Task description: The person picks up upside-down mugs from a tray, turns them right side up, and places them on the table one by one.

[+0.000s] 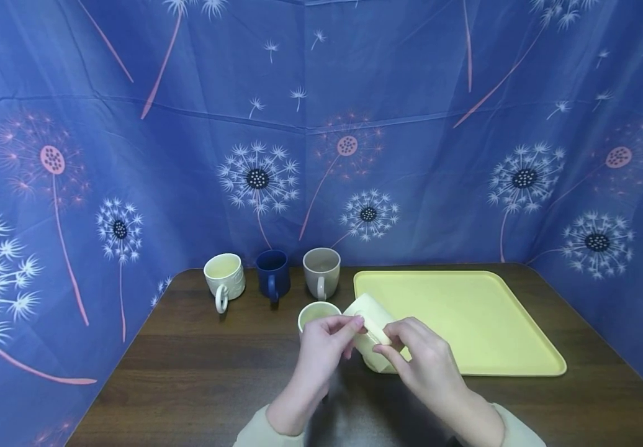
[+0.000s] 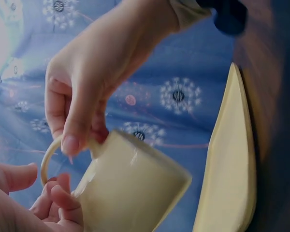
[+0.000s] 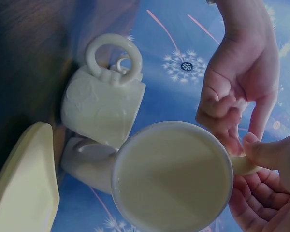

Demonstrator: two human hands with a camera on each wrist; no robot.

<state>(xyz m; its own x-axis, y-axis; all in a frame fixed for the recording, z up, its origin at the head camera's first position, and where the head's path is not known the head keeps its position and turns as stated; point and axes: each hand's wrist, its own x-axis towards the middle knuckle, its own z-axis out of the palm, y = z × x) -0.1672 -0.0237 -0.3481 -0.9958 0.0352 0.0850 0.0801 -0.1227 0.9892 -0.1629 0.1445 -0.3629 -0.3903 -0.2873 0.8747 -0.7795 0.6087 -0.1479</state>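
Observation:
A pale yellow mug [image 2: 135, 186] is held tilted between both hands, over the near left corner of a yellow tray [image 1: 522, 347]. Thumb and fingers of the right hand [image 1: 430, 357] pinch its handle [image 3: 242, 166]. At the other end of the handle is the left hand [image 1: 321, 347], thumb on one side and curled fingers on the other. In the right wrist view the mug's open mouth faces the camera, its inside bare. Partly hidden behind the left hand, a whitish mug [image 1: 317, 308] stands on the table.
Along the back left of the brown wooden table [image 1: 198, 366] stand a white mug with a raised pattern [image 1: 233, 279], a navy mug [image 1: 274, 273] and a grey mug [image 1: 324, 267]. Behind hangs a blue cloth [image 1: 439, 205] printed with dandelions.

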